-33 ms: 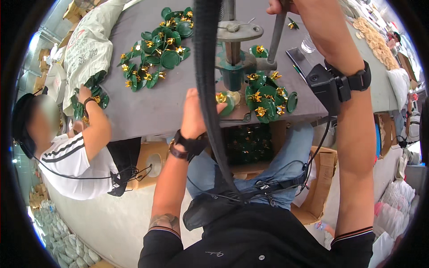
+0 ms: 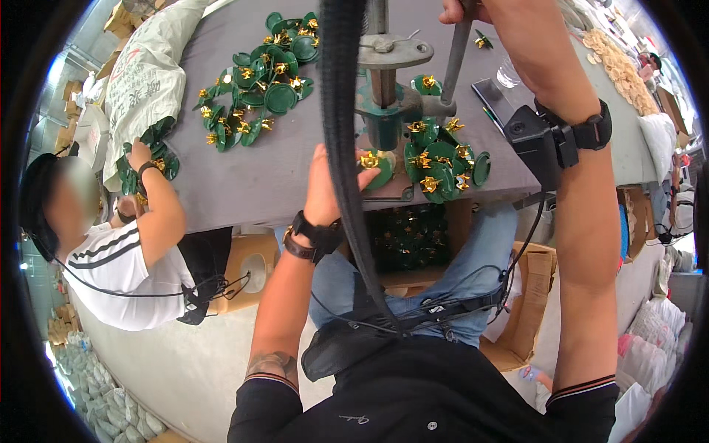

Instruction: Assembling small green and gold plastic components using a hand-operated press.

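My left hand [image 2: 320, 190] is closed on the edge of a green disc with a gold pronged clip [image 2: 381, 178], just below the head of a green metal hand press [image 2: 384, 131]. A black strap [image 2: 343, 133] hides part of these fingers. At the top edge, my right hand [image 2: 467, 10] wraps round the press's grey lever [image 2: 457, 57]; some of it lies out of the picture. Right beside the press sits a pile of similar green discs with gold clips [image 2: 443, 164].
A larger group of green discs [image 2: 281, 97] lies left on the grey table [image 2: 221, 177]. Farther right are a phone [image 2: 491, 100] and a clear cup [image 2: 508, 73]. Below the table edge is a box of green parts [image 2: 413, 244]. A co-worker [image 2: 125, 273] handles discs beside a white sack [image 2: 148, 81].
My left hand and its disc have shifted slightly to the right, and the gold clip shows more plainly. The lever stands almost the same. The co-worker's lower hand has moved a little.
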Demonstrator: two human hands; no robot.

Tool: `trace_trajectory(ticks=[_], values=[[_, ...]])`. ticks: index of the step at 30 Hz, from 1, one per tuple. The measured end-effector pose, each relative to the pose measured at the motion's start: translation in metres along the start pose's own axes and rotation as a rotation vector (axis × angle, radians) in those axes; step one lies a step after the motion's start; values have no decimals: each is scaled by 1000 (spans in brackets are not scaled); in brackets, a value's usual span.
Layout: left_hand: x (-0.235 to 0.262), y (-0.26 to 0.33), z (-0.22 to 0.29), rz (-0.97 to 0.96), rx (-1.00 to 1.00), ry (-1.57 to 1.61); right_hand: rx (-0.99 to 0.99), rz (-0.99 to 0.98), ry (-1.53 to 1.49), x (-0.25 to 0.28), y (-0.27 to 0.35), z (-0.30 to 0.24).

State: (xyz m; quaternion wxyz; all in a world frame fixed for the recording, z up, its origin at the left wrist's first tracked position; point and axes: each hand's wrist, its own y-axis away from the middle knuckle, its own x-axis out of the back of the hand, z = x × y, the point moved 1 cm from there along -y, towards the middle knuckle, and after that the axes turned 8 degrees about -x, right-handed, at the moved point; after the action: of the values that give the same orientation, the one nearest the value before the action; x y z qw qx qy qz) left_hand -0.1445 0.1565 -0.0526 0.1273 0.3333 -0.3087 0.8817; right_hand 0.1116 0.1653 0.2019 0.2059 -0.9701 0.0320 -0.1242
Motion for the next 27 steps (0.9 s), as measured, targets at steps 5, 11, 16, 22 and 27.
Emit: trace_trajectory(ticks=[5,11,16,22,27], values=[[-15,-9,9,3,12,142,18,12,-1,1,-4,10],[-34,-22,3,-105,107,150,-57,-39,7,5,-28,14],[-59,-26,-10,-38,73,365,218,-20,531,23,8,11],[-38,-16,4,51,3,203,614,-93,339,-37,241,103],[-37,-13,3,84,-51,177,680,-147,559,-38,241,102]])
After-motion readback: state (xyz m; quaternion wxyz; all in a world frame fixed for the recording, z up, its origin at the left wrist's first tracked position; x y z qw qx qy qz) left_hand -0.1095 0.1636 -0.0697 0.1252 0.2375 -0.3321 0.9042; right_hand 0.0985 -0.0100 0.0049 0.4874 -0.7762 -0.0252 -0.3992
